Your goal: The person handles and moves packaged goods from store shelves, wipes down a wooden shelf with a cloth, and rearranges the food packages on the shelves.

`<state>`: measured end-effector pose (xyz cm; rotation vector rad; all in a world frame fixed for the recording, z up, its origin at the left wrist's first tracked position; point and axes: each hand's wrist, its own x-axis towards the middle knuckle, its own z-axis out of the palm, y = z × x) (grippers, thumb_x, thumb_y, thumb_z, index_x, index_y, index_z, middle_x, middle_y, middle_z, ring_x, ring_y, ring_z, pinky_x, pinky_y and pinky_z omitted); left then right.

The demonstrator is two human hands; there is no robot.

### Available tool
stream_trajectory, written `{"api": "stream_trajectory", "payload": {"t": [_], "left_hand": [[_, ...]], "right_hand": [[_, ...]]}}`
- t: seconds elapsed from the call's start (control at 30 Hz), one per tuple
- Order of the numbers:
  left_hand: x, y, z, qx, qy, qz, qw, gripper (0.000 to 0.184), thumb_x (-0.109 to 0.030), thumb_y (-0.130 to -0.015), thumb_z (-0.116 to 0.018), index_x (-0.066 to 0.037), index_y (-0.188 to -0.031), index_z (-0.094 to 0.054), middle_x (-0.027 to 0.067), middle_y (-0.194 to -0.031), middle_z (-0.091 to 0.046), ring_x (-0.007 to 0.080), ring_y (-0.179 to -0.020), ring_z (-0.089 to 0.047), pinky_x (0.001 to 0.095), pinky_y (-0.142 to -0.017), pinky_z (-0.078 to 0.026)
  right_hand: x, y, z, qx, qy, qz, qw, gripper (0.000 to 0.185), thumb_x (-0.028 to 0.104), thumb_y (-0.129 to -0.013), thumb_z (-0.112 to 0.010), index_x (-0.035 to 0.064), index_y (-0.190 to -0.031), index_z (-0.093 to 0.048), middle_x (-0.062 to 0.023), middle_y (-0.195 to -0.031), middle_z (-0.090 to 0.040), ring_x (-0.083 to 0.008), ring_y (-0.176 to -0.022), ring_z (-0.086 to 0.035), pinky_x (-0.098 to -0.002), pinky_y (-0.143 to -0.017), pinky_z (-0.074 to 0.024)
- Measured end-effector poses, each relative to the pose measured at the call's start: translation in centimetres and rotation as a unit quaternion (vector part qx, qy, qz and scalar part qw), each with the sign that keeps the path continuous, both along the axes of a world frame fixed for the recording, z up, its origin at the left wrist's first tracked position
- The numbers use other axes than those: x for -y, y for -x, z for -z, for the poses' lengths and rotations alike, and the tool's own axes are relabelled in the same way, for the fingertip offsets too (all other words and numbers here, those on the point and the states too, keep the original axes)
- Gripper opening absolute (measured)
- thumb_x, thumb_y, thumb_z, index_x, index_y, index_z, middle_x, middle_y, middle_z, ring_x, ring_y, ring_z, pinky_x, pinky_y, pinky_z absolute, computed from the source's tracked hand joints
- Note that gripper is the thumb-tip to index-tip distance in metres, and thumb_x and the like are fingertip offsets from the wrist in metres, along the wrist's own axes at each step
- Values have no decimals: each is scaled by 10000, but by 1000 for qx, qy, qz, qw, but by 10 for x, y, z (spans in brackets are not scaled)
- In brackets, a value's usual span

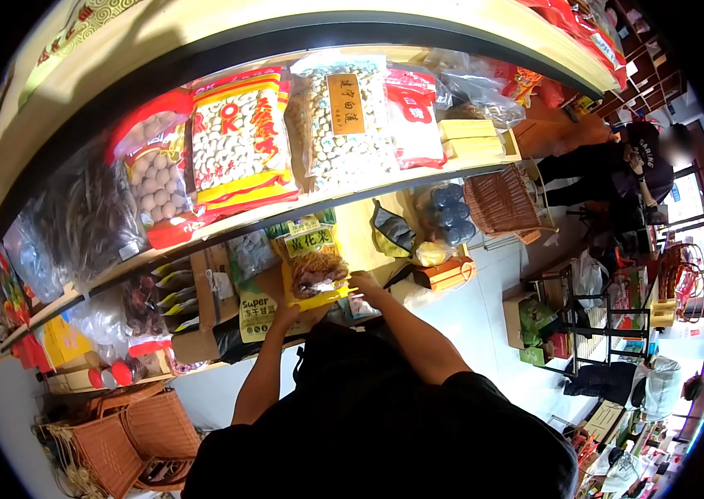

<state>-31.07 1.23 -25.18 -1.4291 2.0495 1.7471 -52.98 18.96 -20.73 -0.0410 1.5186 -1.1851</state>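
A yellow bag of dried daylilies (319, 270) with a clear window is held in front of me at the lower shelf. At its lower left corner is my left hand (285, 315), fingers closed on the edge. My right hand (364, 287) grips the right edge, its fingertips partly hidden. Just behind the bag lies a green packet (312, 222). To the left, below my left hand's side of the shelf, a pale green "Super" packet (257, 314) leans close by. A dark pouch with a yellow-green lining (393, 230) rests right of the bag.
Above, the upper shelf holds bags of nuts (237, 133), pale seeds (348, 125) and a red-and-white packet (415, 121). Wicker baskets (502, 202) stand at the right; woven chairs (132, 441) are lower left. Another person (630, 162) stands at the far right.
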Motion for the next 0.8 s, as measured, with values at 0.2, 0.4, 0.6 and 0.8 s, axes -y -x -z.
{"api": "stream_trajectory", "payload": {"t": [0.2, 0.4, 0.6, 0.8], "left_hand": [[-4, -23, -59, -27, -39, -37, 998, 603, -141, -795, -608, 34, -1323, -374, 208, -1139, -563, 293, -1017, -590, 365, -847, -480], [2, -1, -215, -177, 169, -73, 967, 568, -88, -836, -601, 16, -1333, -347, 162, -1116, -550, 238, -983, -575, 340, -827, -478], [2, 3, -461, -479, 280, 32, 831, 340, -35, -838, -585, 26, -1168, -538, 144, -1100, -573, 220, -974, -582, 318, -867, -469], [-21, -29, -601, -718, 357, 176, 570, 194, -181, -845, -580, -7, -929, -595, 118, -975, -602, 212, -870, -578, 308, -703, -497]], "right_hand": [[-22, 38, -28, 20, -37, 177, 983, 424, 280, -899, -512, 63, -1261, -466, -157, -954, -624, -247, -743, -628, -360, -640, -517], [-42, 35, -22, 46, -9, 210, 976, 350, 223, -890, -500, 72, -1206, -493, -153, -836, -599, -244, -672, -582, -364, -601, -502], [7, 35, -70, -24, 75, 131, 988, 321, 116, -864, -473, 1, -1162, -503, -160, -858, -596, -259, -690, -605, -371, -609, -520], [73, 19, -174, -136, 172, -14, 976, 270, 60, -867, -511, -22, -1123, -534, -150, -819, -625, -209, -629, -633, -310, -607, -525]]}}
